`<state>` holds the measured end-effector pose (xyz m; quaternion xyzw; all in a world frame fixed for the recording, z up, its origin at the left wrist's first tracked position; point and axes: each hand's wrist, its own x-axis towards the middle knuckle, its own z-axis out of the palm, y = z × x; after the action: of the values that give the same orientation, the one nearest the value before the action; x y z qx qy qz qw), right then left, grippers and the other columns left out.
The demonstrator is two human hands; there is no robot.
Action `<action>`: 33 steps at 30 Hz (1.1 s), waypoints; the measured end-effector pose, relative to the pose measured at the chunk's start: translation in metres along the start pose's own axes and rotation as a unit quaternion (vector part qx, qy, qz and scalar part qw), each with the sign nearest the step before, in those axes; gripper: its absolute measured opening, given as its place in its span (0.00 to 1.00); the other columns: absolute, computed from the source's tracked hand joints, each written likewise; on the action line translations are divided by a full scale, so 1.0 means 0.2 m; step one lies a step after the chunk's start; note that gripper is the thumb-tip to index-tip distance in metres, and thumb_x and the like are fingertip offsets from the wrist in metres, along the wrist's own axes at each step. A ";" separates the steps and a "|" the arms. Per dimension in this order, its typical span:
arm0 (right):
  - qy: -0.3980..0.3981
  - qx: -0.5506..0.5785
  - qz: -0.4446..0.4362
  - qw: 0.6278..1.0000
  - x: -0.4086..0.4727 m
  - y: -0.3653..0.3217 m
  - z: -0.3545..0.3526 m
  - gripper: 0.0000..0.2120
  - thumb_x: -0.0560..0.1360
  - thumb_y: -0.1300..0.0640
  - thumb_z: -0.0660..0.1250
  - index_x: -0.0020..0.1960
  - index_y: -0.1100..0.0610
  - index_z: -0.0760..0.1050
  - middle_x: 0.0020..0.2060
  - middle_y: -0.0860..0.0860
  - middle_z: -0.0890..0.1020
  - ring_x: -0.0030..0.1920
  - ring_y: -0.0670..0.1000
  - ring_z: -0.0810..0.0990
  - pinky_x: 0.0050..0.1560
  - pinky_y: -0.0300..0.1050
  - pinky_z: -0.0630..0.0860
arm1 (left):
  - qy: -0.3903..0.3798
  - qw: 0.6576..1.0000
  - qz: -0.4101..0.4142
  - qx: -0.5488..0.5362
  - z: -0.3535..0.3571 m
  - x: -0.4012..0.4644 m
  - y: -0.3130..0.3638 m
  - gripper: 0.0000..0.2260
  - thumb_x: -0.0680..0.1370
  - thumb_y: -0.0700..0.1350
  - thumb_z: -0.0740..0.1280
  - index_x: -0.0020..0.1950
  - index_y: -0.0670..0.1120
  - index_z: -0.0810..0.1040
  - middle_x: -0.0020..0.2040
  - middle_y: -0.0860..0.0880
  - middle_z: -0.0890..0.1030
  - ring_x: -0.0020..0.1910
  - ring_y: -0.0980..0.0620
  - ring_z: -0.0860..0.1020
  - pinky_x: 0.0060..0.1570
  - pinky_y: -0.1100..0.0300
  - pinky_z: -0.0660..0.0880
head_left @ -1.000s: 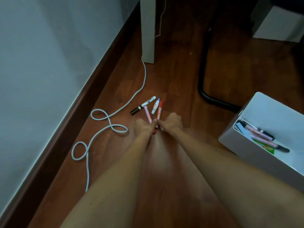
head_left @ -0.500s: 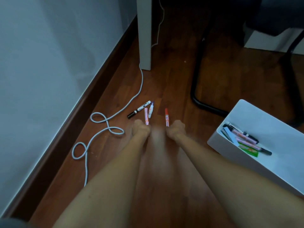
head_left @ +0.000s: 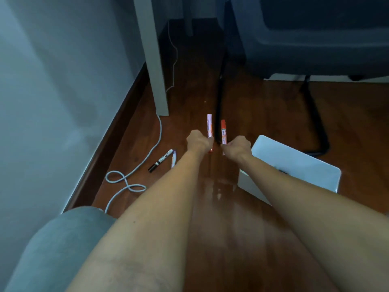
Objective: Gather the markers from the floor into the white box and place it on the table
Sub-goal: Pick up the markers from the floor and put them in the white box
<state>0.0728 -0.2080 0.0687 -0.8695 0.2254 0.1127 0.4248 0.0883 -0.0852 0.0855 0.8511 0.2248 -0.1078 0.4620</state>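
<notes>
Both hands have lifted off the floor since half a second ago, each carrying a marker, and the view has tilted up to show more of the room. The left hand (head_left: 199, 141) is closed in a fist around a pink marker (head_left: 209, 128), which stands nearly upright out of the top of the fist, its short red end showing below the fingers. The right hand (head_left: 236, 147) is closed around a red marker (head_left: 223, 131), also pointing up and away from the person. The two markers are just beside each other, nearly parallel, not touching.

On the wooden floor (head_left: 210, 218), to the left of the left forearm, two more markers lie close together: a black and white marker (head_left: 161, 160) set at a slant, and a white marker with a purple tip (head_left: 173, 158), partly hidden by the arm. A pale cable (head_left: 134, 171) loops along the floor near them, toward a white table leg (head_left: 154, 66).

A white box (head_left: 294, 163) sits on the floor just to the right of the right hand, partly covered by the right forearm; what it holds cannot be made out. A dark chair (head_left: 315, 34) stands behind it. Grey fabric (head_left: 52, 245) fills the lower left corner.
</notes>
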 end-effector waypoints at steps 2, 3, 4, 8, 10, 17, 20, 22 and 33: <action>0.023 0.001 0.009 1.000 -0.03 0.02 -0.12 0.18 0.74 0.50 0.72 0.55 0.64 0.84 0.52 0.61 0.86 0.54 0.61 0.84 0.54 0.52 0.81 | -0.021 0.999 0.017 0.017 0.08 -0.07 0.08 0.15 0.74 0.49 0.73 0.55 0.38 0.83 0.52 0.39 0.85 0.49 0.40 0.85 0.50 0.52 0.83; 0.035 0.004 0.014 0.999 -0.03 0.04 -0.18 0.18 0.74 0.51 0.72 0.56 0.64 0.83 0.53 0.61 0.85 0.55 0.62 0.84 0.54 0.51 0.80 | -0.031 0.999 0.023 0.021 0.11 -0.10 0.12 0.15 0.75 0.48 0.72 0.55 0.39 0.82 0.52 0.40 0.85 0.49 0.41 0.85 0.50 0.52 0.83; 0.049 0.008 0.022 0.999 -0.04 0.07 -0.24 0.17 0.75 0.52 0.72 0.57 0.64 0.83 0.54 0.61 0.85 0.56 0.62 0.83 0.54 0.51 0.80 | -0.042 0.998 0.031 0.025 0.16 -0.13 0.15 0.15 0.75 0.48 0.72 0.55 0.39 0.82 0.52 0.40 0.85 0.49 0.41 0.85 0.51 0.51 0.83; 0.086 0.025 0.064 0.994 -0.08 0.23 -0.44 0.18 0.77 0.53 0.71 0.61 0.65 0.79 0.57 0.61 0.84 0.58 0.62 0.83 0.47 0.47 0.74 | -0.090 0.992 0.063 0.056 0.37 -0.25 0.24 0.15 0.75 0.49 0.73 0.56 0.39 0.82 0.53 0.42 0.84 0.50 0.42 0.84 0.50 0.52 0.82; 0.099 0.037 0.085 0.991 -0.11 0.32 -0.50 0.18 0.77 0.54 0.72 0.61 0.65 0.79 0.58 0.61 0.83 0.58 0.62 0.83 0.46 0.47 0.75 | -0.119 0.988 0.073 0.073 0.47 -0.31 0.26 0.16 0.75 0.49 0.73 0.57 0.39 0.81 0.54 0.42 0.84 0.50 0.43 0.84 0.49 0.52 0.82; 0.100 0.052 0.140 0.984 -0.19 0.51 -0.56 0.16 0.79 0.54 0.71 0.60 0.65 0.79 0.56 0.61 0.83 0.48 0.57 0.84 0.36 0.42 0.70 | -0.161 0.973 0.112 0.123 0.68 -0.44 0.20 0.17 0.76 0.47 0.72 0.59 0.38 0.81 0.58 0.40 0.83 0.54 0.42 0.83 0.51 0.54 0.79; 0.100 0.069 0.140 0.983 -0.18 0.54 -0.53 0.18 0.78 0.53 0.72 0.62 0.63 0.79 0.59 0.60 0.83 0.56 0.58 0.84 0.33 0.41 0.70 | -0.168 0.973 0.106 0.119 0.71 -0.41 0.19 0.17 0.76 0.48 0.73 0.61 0.39 0.80 0.58 0.41 0.83 0.55 0.43 0.83 0.50 0.55 0.79; 0.095 0.076 0.139 0.983 -0.17 0.55 -0.52 0.18 0.77 0.51 0.72 0.62 0.62 0.79 0.58 0.59 0.83 0.55 0.57 0.85 0.30 0.38 0.68 | -0.167 0.973 0.108 0.113 0.71 -0.40 0.19 0.17 0.76 0.48 0.72 0.60 0.39 0.81 0.57 0.42 0.83 0.54 0.43 0.84 0.47 0.57 0.79; 0.144 0.079 0.008 0.986 -0.08 0.29 -0.46 0.18 0.79 0.53 0.70 0.47 0.69 0.84 0.44 0.65 0.86 0.49 0.63 0.84 0.54 0.53 0.78 | -0.101 0.986 0.103 0.086 0.38 -0.15 0.17 0.15 0.78 0.50 0.69 0.48 0.38 0.86 0.47 0.41 0.86 0.48 0.43 0.85 0.55 0.52 0.81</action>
<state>0.0298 -0.3068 0.0912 -0.8383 0.2995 -0.0282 0.4547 0.0805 -0.1732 0.0806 0.8912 0.0784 -0.1639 0.4156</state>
